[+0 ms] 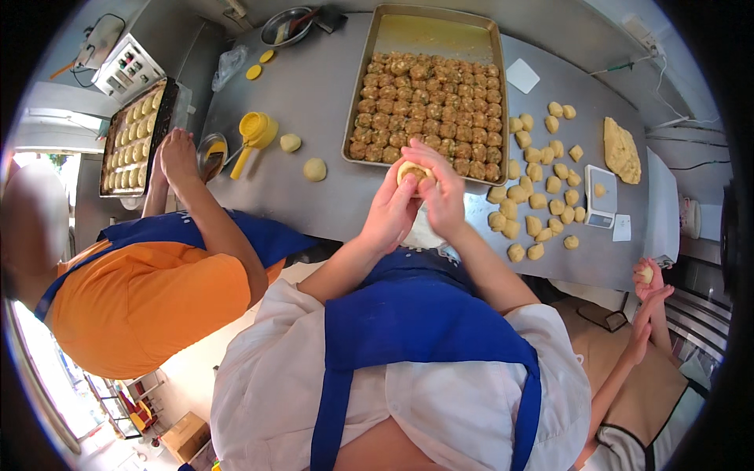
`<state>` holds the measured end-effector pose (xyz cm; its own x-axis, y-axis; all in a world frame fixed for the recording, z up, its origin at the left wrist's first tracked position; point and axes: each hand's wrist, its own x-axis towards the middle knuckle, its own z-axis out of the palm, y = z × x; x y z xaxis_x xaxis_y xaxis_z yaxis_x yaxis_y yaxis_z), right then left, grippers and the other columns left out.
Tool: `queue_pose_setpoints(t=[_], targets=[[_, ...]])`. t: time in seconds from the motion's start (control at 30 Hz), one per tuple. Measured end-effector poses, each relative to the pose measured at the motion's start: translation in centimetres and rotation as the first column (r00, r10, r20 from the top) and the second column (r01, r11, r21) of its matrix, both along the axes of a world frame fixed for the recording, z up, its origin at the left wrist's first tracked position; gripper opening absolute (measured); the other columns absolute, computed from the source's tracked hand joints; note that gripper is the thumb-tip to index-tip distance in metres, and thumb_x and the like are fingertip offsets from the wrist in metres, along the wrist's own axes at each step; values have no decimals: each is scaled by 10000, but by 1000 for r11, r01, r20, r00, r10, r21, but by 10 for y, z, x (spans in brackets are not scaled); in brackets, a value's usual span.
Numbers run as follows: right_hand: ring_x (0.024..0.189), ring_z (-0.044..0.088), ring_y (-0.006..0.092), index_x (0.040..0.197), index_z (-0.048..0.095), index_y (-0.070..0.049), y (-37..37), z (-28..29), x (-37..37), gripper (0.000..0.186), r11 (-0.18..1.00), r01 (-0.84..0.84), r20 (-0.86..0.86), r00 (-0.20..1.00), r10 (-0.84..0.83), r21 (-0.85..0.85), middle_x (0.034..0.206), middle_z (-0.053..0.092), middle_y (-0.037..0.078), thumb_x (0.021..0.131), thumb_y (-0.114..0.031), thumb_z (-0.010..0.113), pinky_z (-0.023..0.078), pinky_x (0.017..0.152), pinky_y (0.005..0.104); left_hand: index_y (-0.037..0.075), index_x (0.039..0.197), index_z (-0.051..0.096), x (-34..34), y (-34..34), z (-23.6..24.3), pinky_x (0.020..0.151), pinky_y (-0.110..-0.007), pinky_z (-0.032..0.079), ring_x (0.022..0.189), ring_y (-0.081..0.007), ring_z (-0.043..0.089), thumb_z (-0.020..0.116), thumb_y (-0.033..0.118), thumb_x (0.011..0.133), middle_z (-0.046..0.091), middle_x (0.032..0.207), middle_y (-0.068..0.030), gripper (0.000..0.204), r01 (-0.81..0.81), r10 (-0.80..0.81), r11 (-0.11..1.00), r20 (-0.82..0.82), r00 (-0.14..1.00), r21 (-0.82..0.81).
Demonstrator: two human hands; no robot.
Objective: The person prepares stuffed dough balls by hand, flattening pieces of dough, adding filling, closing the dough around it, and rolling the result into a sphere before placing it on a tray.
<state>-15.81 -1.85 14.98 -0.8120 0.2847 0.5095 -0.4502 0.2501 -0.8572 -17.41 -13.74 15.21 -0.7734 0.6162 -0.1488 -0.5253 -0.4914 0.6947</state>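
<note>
"What are the person's hands doing?"

"The left hand (389,210) and the right hand (442,196) are close together. Both hold one small, round, pale yellow piece of dough (407,168), with their fingers bent around it."

"Can you see inside it?"

"Yes, some brown, lumpy filling (417,174) shows at the top."

"Where is that dough?"

"In the middle, over the near part of the big, grey metal table (306,86). Just past it is a long metal tray (432,33) with rows of brown, bumpy balls (428,106)."

"What's on the right?"

"Lots of small yellow dough lumps (538,201). Farther right are a flat white scale (601,217) with one lump on it, and a big yellow slab of dough (620,151)."

"And on the left?"

"A yellow plastic cup with a handle (259,129), near two round dough balls (314,169). Farther left, a co-worker in an orange shirt (157,306) stands by a dark tray (105,165) of pale dough pieces (135,141)."
</note>
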Motion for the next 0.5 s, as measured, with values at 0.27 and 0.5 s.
queue_pose_setpoints(t=[0.27, 0.5], targets=[[1117, 637, 301, 896, 650, -41, 1, -19, 0, 175, 985, 140, 57, 989, -135, -99, 1017, 705, 113, 903, -113, 491, 383, 1025, 468, 69, 1514, 204, 2, 7, 2, 1144, -400, 323, 1379, -268, 384, 346, 221, 1054, 363, 1472, -152, 505, 67, -67, 996, -5, 998, 56], [1073, 653, 300, 935, 675, -39, 4, -1, 9, 169, 973, 56, -80, 996, -39, 224, 1033, 695, 130, 872, -88, 525, 459, 979, 451, 52, 1516, 177, 2, -4, -6, 1144, -365, 324, 1381, -250, 374, 325, 119, 1024, 346, 1474, -140, 518, 107, -116, 979, -39, 993, -175]])
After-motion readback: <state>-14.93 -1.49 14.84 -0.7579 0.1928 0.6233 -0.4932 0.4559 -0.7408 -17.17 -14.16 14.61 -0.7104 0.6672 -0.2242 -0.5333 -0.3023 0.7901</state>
